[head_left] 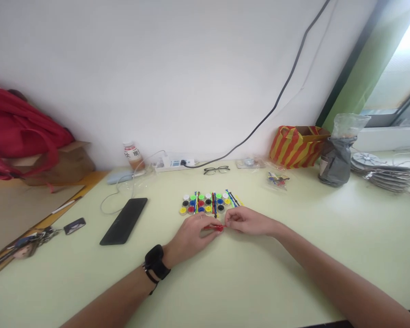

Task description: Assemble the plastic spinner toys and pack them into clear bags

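Observation:
A small red plastic piece [219, 228], too small to make out its exact kind, sits at the fingertips of my left hand [193, 237], which is closed on it. My right hand [246, 221] pinches at the piece's right end, where a thin red tip runs to its thumb and forefinger. Just beyond both hands lie rows of small round coloured discs [201, 203] in white, green, blue, red, black and yellow. Between the rows rest thin coloured plastic sticks [214, 204], with more sticks [231, 198] at the right end, partly behind my right hand.
A black phone [123, 222] lies to the left, with keys [34, 239] farther out. Along the wall are a bottle [134, 156], a power strip [176, 163], glasses [216, 170] and a striped bag [295, 146]. A small packet of coloured parts [277, 179] lies at right.

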{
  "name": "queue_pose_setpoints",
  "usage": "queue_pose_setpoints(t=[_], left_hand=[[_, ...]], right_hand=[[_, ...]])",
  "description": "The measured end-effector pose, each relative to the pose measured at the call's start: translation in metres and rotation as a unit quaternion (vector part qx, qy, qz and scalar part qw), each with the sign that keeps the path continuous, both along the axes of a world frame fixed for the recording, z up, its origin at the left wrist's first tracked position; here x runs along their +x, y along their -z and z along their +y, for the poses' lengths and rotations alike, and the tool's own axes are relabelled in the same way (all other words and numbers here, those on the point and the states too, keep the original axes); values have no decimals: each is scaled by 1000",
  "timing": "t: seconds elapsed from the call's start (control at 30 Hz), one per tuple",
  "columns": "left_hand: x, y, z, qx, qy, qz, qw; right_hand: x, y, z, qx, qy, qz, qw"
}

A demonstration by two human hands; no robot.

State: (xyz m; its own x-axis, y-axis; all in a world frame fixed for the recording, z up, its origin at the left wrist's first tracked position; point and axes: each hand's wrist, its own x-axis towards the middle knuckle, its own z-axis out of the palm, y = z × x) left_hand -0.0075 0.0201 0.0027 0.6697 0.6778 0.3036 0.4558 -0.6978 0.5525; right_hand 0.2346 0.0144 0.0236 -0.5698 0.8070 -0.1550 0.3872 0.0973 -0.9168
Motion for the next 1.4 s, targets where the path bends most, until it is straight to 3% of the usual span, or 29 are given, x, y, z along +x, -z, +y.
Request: queue_pose_setpoints(t=[0.3, 0.57, 0.7, 0.8, 0.93, 1.07, 1.13, 1.27, 1.33, 1.4], left_hand=[[0, 0, -2, 24, 14, -8, 1000], [0, 2, 2, 94, 43, 20, 994], [-2, 0, -1, 82, 45, 10, 996], [-4, -2, -2, 46, 24, -31, 998], [-5, -2, 5, 17, -41, -123, 991], [-4, 2, 14, 12, -98, -174, 980], [-5, 4, 16, 14, -121, -177, 977], [-6, 7, 18, 19, -135, -168, 976], [-7, 7, 18, 21, -133, -165, 977], [-7, 7, 17, 22, -127, -163, 978]], right_hand=[[4, 11, 2, -7, 16, -1, 1000], [4, 11, 1, 73, -8, -40, 997], [7, 10, -1, 96, -6, -65, 993], [6, 10, -2, 137, 28, -94, 986], [-1, 9, -5, 200, 130, -111, 965], [-9, 6, -14, 222, 175, -127, 951], [-10, 3, -18, 197, 157, -136, 958], [-7, -4, -17, 63, 40, -64, 995], [-6, -4, -15, 79, 52, -23, 995], [-6, -2, -13, 166, 93, -27, 981]])
